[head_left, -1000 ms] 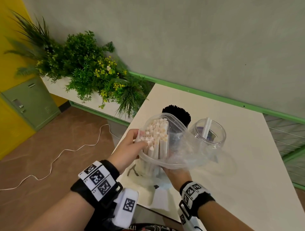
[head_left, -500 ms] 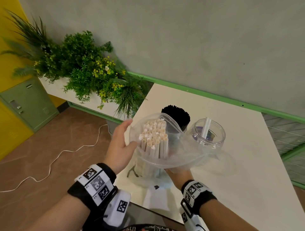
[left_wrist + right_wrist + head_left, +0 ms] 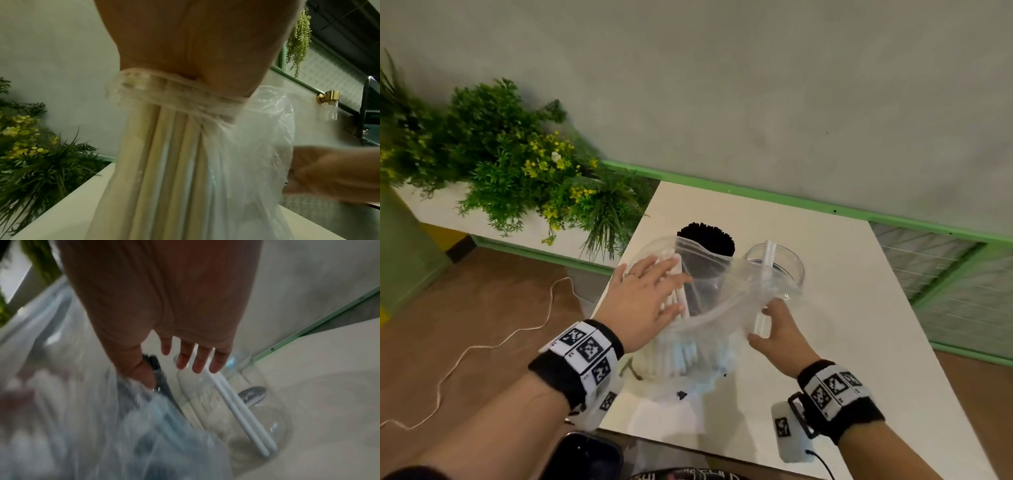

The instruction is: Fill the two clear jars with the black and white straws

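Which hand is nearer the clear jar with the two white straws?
Right. The right hand is just in front of the jar, touching the bag; the left hand rests on the bagged straws farther left.

Both wrists have black sweatbands [image 3: 558, 377] with white blocks of black square markers [image 3: 585, 346], small white tagged camera boxes [image 3: 789, 431] underneath, plus a thin ring [image 3: 634, 274] on one left-hand finger.

White straws [image 3: 674, 308], bagged; black straws [image 3: 707, 238]; clear jar [image 3: 787, 267].
White bundle upright in clear bag; black bundle at 12 o'clock; jar at 2 o'clock, two white straws inside.
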